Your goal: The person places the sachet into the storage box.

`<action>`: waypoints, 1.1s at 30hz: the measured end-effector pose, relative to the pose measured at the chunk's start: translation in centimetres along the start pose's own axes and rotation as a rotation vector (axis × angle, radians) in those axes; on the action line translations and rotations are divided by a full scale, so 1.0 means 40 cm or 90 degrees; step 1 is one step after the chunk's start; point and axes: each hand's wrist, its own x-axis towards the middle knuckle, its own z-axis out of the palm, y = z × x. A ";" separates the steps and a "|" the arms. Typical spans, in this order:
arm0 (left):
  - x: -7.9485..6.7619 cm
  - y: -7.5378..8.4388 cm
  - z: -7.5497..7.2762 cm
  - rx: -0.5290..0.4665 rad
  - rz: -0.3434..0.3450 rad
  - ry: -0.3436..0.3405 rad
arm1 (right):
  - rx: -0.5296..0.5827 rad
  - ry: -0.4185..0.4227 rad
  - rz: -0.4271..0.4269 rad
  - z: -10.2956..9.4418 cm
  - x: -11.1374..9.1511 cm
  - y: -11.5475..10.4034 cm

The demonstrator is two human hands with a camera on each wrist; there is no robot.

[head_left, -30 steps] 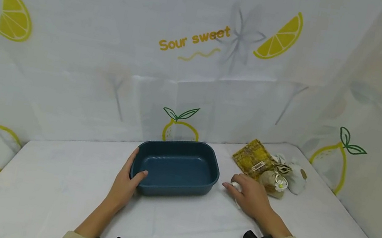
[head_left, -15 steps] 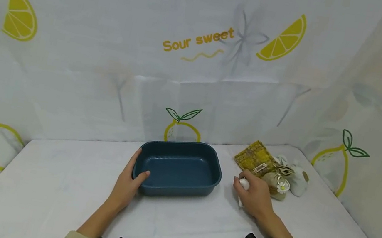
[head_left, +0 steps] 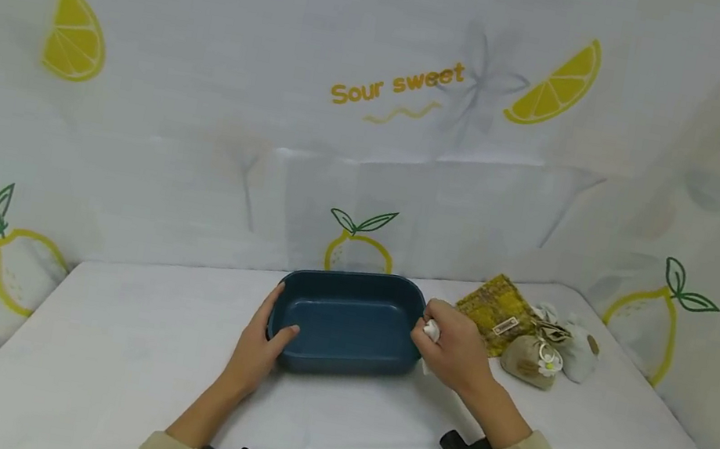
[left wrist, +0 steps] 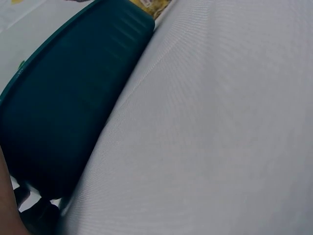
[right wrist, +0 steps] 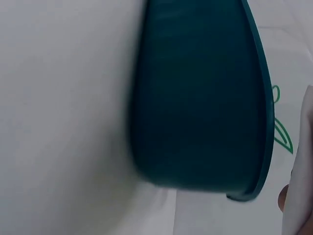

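A dark blue rectangular plastic basin (head_left: 349, 334) stands on the white-covered table in the head view. My left hand (head_left: 257, 346) holds its left end, with the thumb over the rim inside and the fingers along the outer wall. At the basin's right end, my right hand (head_left: 454, 347) has curled fingers around a crumpled white cloth (head_left: 432, 331), and only a small part of it shows. The right wrist view has the cloth (right wrist: 299, 171) at its right edge, beside the basin's outer wall (right wrist: 200, 107). Whether that hand touches the basin, I cannot tell.
Right of the basin lies a yellow-brown patterned pouch (head_left: 496, 311). Against it sit a small tan drawstring bag (head_left: 526, 361) with a flower charm and a whitish bag (head_left: 580, 353). A lemon-printed white curtain (head_left: 374, 139) hangs behind the table.
My right hand first shifted slightly right with the white cloth, then moved left and up to the basin's right rim. My left hand stays on the basin. The head view has turned slightly left.
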 end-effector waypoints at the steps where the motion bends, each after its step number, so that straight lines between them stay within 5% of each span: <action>1: 0.002 0.002 0.003 -0.001 0.001 -0.002 | -0.001 -0.003 -0.004 0.005 0.012 -0.004; 10: 0.011 0.011 0.021 -0.017 0.007 -0.010 | -0.007 -0.170 0.077 0.064 0.099 -0.035; 22: 0.001 0.005 0.002 -0.020 -0.010 0.005 | -0.014 -0.305 0.096 0.128 0.126 -0.034; 33: 0.000 0.003 0.002 -0.006 -0.005 0.009 | -0.021 -0.305 0.114 0.077 0.116 -0.032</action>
